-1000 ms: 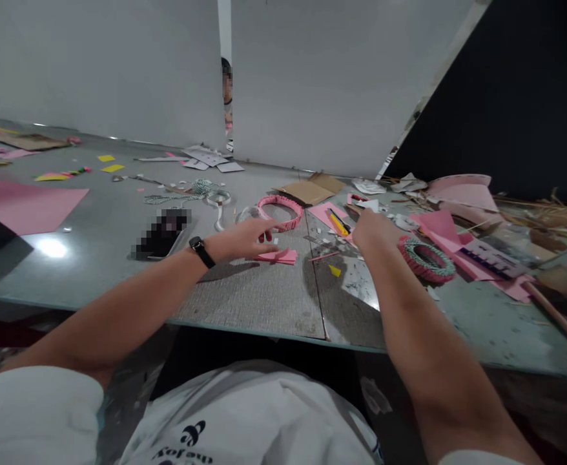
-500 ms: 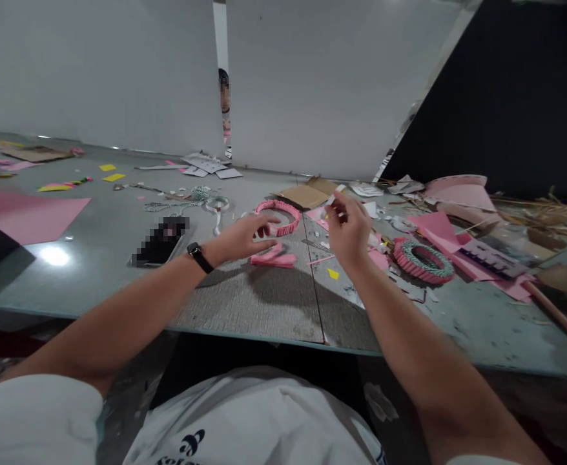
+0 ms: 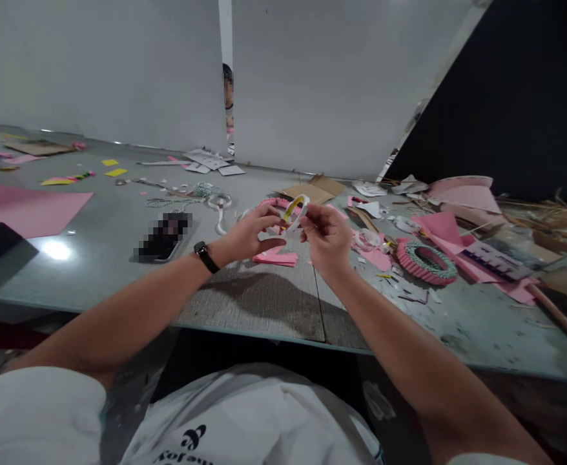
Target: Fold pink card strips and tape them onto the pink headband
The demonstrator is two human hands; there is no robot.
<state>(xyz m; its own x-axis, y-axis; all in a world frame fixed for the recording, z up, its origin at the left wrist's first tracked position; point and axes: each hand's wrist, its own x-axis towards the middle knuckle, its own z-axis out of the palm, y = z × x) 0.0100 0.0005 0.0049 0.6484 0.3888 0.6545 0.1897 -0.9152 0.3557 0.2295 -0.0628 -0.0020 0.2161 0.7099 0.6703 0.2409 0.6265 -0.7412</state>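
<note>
My right hand point(image 3: 330, 242) pinches a thin white ring with a yellow inside, which looks like a roll of tape point(image 3: 304, 205), held upright above the table. Close by on its left is my left hand point(image 3: 252, 232), fingers and thumb apart, the fingertips near the ring's lower edge; whether they touch it I cannot tell. Behind the hands lies a pleated pink ring point(image 3: 274, 203), partly hidden by them. Folded pink paper strips point(image 3: 276, 257) rest on the table just below my left hand.
A phone point(image 3: 164, 237) and a white loop-shaped piece point(image 3: 220, 210) lie to the left. On the right are a pink ring with green-white cord point(image 3: 426, 261), pink paper point(image 3: 438, 231) and scraps. Cardboard point(image 3: 312, 189) lies behind. A white partition point(image 3: 322, 90) stands across the back.
My right hand has come left and lower, bringing the white ring into plain view between the hands. My left hand has stayed nearly in place, slightly turned toward it.
</note>
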